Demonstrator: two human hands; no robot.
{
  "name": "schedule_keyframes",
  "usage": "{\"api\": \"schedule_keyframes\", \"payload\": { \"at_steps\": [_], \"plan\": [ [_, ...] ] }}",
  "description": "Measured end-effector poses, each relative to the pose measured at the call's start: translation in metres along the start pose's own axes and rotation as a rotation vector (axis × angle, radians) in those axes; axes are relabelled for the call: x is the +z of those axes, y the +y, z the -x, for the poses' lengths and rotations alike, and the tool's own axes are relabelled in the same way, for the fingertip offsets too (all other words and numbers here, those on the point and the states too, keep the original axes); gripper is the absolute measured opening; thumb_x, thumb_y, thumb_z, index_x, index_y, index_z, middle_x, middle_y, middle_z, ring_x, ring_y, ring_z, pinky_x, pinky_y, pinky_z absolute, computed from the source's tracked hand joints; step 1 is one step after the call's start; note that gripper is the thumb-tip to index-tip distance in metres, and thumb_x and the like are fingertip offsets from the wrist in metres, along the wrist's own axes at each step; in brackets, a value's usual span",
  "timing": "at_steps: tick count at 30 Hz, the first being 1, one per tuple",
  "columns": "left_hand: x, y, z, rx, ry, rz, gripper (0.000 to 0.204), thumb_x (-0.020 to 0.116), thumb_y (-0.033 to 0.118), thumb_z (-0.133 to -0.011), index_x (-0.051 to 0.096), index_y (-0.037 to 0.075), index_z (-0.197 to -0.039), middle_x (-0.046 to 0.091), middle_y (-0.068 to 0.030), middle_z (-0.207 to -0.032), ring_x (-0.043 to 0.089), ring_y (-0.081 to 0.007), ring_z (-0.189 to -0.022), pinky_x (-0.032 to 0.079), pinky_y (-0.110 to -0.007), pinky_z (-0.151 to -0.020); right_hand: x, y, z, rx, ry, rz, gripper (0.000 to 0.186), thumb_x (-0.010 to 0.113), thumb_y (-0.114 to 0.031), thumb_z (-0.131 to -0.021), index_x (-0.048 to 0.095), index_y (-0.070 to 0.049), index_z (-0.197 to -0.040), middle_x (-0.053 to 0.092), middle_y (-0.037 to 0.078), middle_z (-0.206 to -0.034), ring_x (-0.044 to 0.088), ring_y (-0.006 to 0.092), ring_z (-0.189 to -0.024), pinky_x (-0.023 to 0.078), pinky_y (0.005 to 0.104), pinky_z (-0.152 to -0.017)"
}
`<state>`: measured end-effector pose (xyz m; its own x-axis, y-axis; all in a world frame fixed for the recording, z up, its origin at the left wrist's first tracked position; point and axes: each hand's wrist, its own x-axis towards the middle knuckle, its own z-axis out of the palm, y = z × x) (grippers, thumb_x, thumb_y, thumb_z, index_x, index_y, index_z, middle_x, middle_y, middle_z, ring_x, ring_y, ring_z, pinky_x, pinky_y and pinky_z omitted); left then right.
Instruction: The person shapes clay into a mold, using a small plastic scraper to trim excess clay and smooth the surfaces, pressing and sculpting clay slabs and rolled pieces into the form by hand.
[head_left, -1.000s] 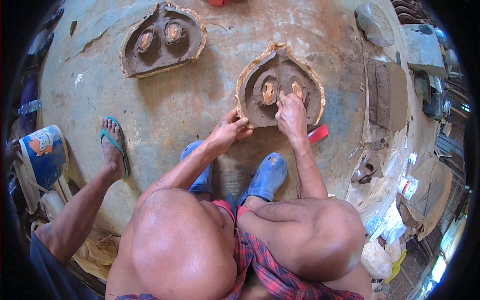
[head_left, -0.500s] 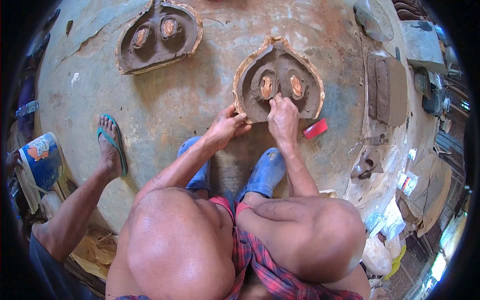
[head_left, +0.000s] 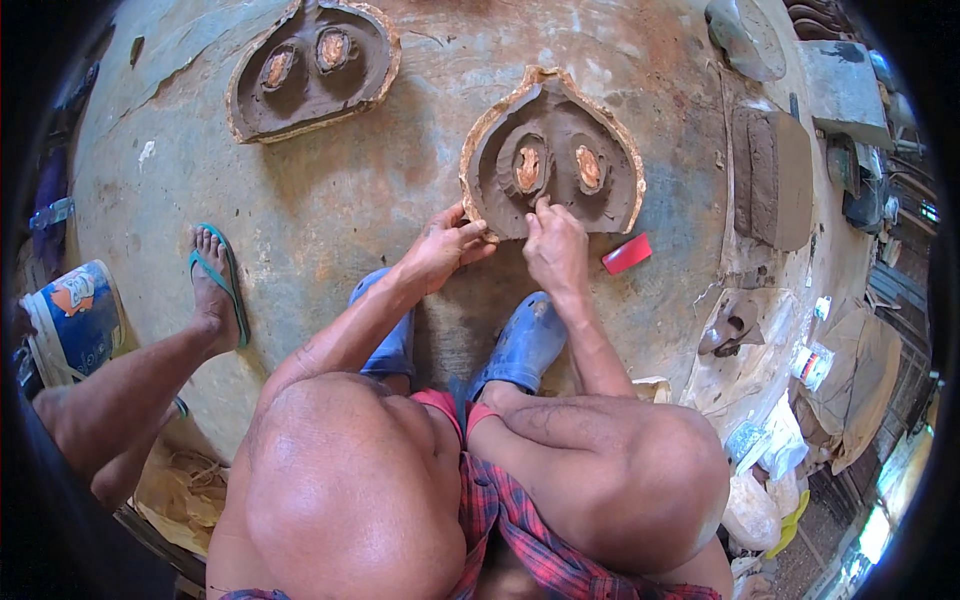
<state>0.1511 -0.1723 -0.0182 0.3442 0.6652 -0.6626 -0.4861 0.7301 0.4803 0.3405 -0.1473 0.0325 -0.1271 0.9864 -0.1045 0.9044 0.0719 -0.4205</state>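
Observation:
A plaster mould (head_left: 637, 165) with a rough pale rim lies on the floor in front of me. Dark wet clay (head_left: 557, 122) lines its hollow, with raised clay rings around two orange-brown ovals. My left hand (head_left: 440, 252) pinches the mould's near left corner, thumb on the rim and fingers beside it. Over the near edge, my right hand (head_left: 560, 255) is closed, its fingertips touching the clay below the left oval. Whatever those fingers may hold is hidden. Just right of the mould lies a small red flat piece (head_left: 627, 254).
A second clay-lined mould (head_left: 385, 85) rests at the far left. Another person's foot in a green flip-flop (head_left: 218, 285) stands left, near a blue-and-white bucket (head_left: 80, 315). Rightward are a clay block (head_left: 760, 180), a grey block (head_left: 843, 90) and white plastic bags (head_left: 752, 510).
My right hand has drawn slightly back toward me, its fingertips lower on the clay. My left hand keeps its hold on the corner. At left, the other person's leg has shifted.

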Motion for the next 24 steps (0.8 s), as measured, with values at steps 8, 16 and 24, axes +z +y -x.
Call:
{"api": "schedule_keyframes", "payload": {
  "at_steps": [8, 16, 24],
  "plan": [
    [-0.005, 0.004, 0.01, -0.045, 0.03, -0.034, 0.034, 0.057, 0.013, -0.109, 0.055, 0.009, -0.143, 0.067, -0.0027, -0.125, 0.068, -0.0123, -0.106, 0.061, -0.028, -0.091, -0.039, 0.043, -0.047, -0.316, 0.132, 0.187, 0.099, 0.087, -0.058, -0.072, 0.052, -0.015, -0.155, 0.045, 0.011, -0.159, 0.041, 0.0388, -0.143, 0.039, 0.0563, -0.115],
    [-0.009, 0.002, 0.01, -0.05, 0.044, -0.031, 0.033, 0.059, 0.015, -0.109, 0.056, 0.01, -0.141, 0.068, -0.0018, -0.123, 0.069, -0.0123, -0.107, 0.062, -0.029, -0.092, -0.009, 0.022, -0.043, -0.225, 0.049, 0.227, 0.126, 0.089, -0.067, -0.063, 0.032, -0.025, -0.167, 0.021, 0.012, -0.175, 0.009, 0.0489, -0.16, 0.014, 0.0807, -0.118],
    [-0.01, 0.002, 0.009, -0.031, 0.014, -0.027, 0.032, 0.059, 0.017, -0.109, 0.057, 0.01, -0.14, 0.068, -0.0019, -0.123, 0.069, -0.0122, -0.108, 0.062, -0.029, -0.092, 0.006, -0.007, -0.024, 0.02, 0.16, 0.189, 0.122, 0.086, -0.061, -0.074, 0.026, -0.011, -0.167, 0.02, 0.021, -0.173, 0.013, 0.0486, -0.159, 0.012, 0.0781, -0.12]
  ]
}}
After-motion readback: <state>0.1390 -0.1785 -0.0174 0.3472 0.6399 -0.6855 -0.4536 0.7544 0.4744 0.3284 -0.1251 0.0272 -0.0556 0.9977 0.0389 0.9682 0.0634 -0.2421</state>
